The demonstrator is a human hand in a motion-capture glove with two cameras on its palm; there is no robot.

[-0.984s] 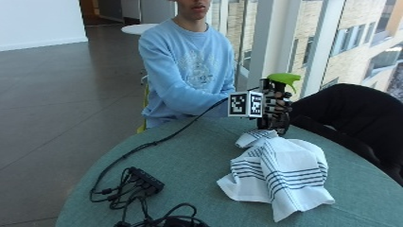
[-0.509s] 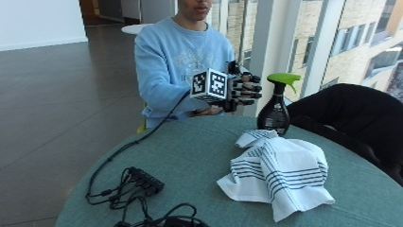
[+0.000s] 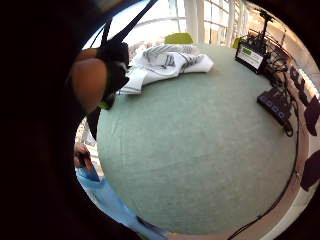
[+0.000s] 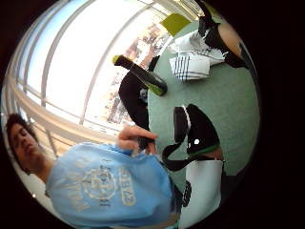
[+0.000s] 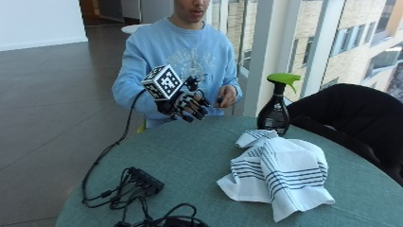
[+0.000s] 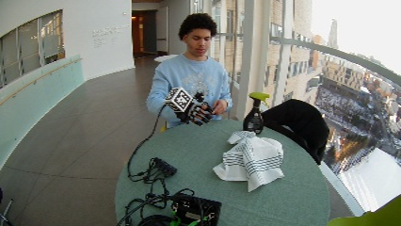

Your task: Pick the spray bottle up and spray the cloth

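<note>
Fingers of the gloved right hand [image 5: 189, 103] hang loosely curled and hold nothing; it is raised above the table [image 5: 189, 156] edge nearest the person. The bare hand [image 5: 225, 96] sits just beside it, also above that edge. Well apart from both, the spray bottle [image 5: 275, 108] stands upright on the table, untouched, with the striped cloth [image 5: 277, 172] lying crumpled right by its base.

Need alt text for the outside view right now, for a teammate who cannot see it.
A seated person holds the gloved right hand raised above the near edge of a round green table, holding nothing. A spray bottle stands upright beside a crumpled striped cloth; a black power strip with cables lies nearby.
</note>
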